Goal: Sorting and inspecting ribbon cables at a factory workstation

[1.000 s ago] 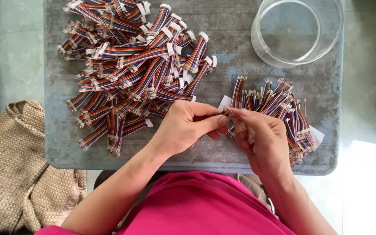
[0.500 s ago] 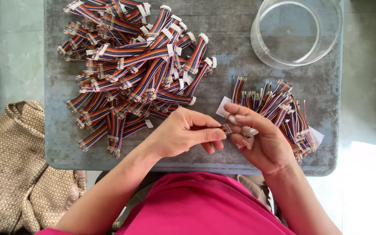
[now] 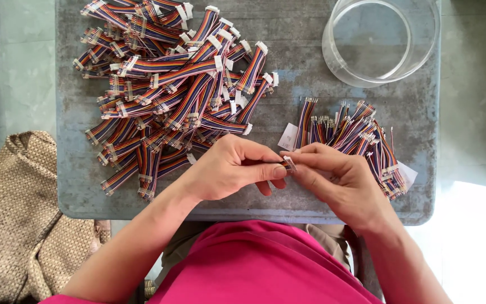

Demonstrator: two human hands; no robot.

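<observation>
A small connector piece point(image 3: 288, 164) was pinched between the fingertips of both hands, just in front of the near edge of the grey table top point(image 3: 310, 50), which served as the reference for everything else. The left hand point(image 3: 229, 169) was closed around it from the left side, thumb and forefinger pressed together at the piece and the other fingers curled beneath. The right hand point(image 3: 338, 180) was closed on it from the right, its fingers folded over the piece (so that little of the piece itself could be made out).

Just beyond the right hand, on the right half of the table top, a smaller heap of loose coloured wires point(image 3: 355, 135) was laid, with a white paper slip point(image 3: 288, 137) at its left edge. Across the left half of the table top a large pile of rainbow ribbon cables with white end connectors point(image 3: 170, 95) was spread. At the far right corner of the table top a clear glass bowl point(image 3: 381, 39) was set. To the left of the table top, below its level, a woven beige bag point(image 3: 23, 225) was seen. A pink garment point(image 3: 260, 264) was worn by the person, seen below the near edge.
</observation>
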